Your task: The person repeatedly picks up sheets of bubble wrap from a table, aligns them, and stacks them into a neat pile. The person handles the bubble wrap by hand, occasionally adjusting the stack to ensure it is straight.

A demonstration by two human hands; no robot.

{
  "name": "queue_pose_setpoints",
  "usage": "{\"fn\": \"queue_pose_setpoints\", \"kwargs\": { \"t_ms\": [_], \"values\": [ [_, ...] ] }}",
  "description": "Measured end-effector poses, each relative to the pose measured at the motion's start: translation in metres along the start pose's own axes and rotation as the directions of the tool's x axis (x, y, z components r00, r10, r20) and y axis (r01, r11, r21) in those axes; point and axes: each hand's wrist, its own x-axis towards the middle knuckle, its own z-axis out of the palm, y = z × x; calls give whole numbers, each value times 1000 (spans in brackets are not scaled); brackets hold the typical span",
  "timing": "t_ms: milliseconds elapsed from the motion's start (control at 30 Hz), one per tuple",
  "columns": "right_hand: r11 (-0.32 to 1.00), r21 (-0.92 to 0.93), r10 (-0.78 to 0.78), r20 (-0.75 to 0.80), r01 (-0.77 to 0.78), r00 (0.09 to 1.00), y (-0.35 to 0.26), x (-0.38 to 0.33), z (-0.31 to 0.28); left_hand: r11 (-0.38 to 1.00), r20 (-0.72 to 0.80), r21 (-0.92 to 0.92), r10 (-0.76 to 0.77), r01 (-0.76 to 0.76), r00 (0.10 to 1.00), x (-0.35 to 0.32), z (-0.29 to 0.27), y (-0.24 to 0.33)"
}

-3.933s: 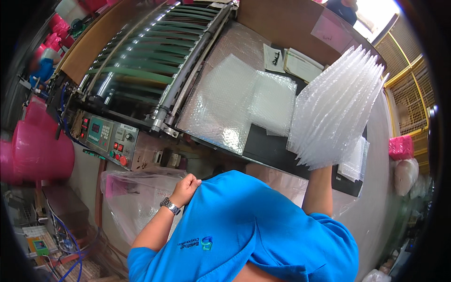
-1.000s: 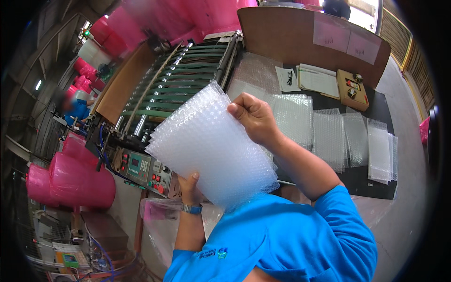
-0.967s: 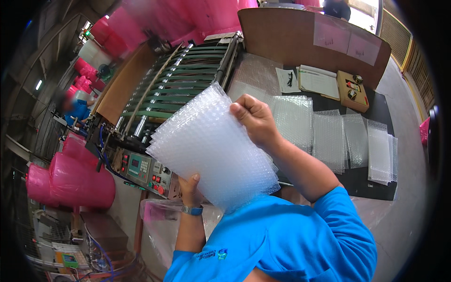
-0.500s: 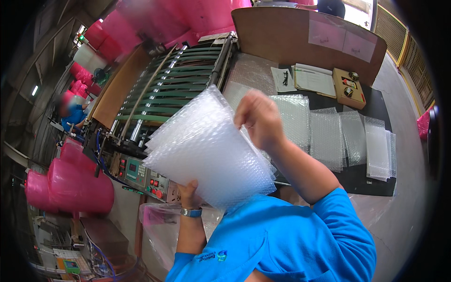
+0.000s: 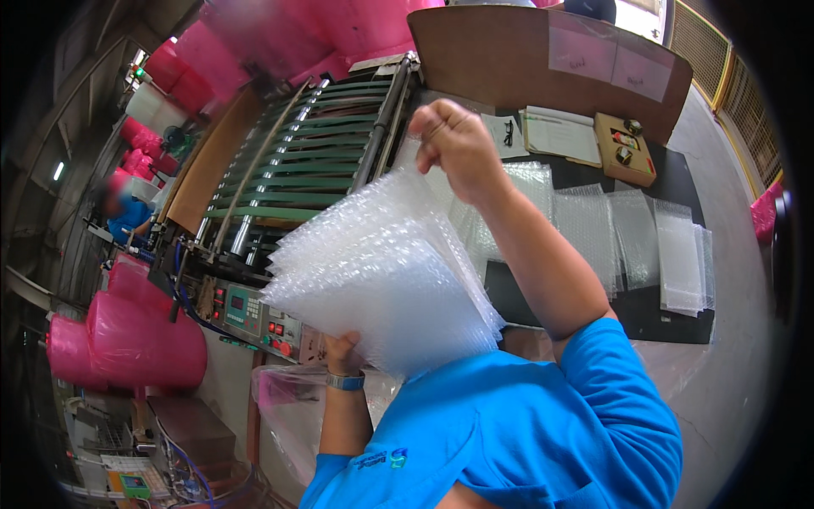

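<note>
The left hand (image 5: pixel 343 352) pinches the raised bubble-wrap sheets (image 5: pixel 381 293) at their seven o'clock edge; the right hand (image 5: pixel 458 151), at one o'clock, curls loosely, looks empty; gripping firmly should stop slips

eyeglasses (image 5: pixel 509 133) on paper (image 5: pixel 518 151) | clipboard (image 5: pixel 561 140) beside cardboard box (image 5: pixel 629 176) | pink rolls (image 5: pixel 144 339), left | yellow fence (image 5: pixel 699 53)

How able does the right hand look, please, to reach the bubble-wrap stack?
Probably yes: the right hand looks empty and appears near the bubble-wrap stack, with nothing visible between them.
</note>
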Motion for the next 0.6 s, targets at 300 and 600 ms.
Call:
{"fn": "queue_pose_setpoints", "kwargs": {
  "t_ms": [300, 600],
  "values": [
    [943, -296, -86, 228, 153, 970, 10, -7, 1, 999, 16, -40, -34, 35, 999, -1, 2, 2],
    [998, 15, 57, -14, -57, 998, 3, -3, -17, 983, 58, -178, -40, 50, 997, 6, 3, -1]
  ]
}}
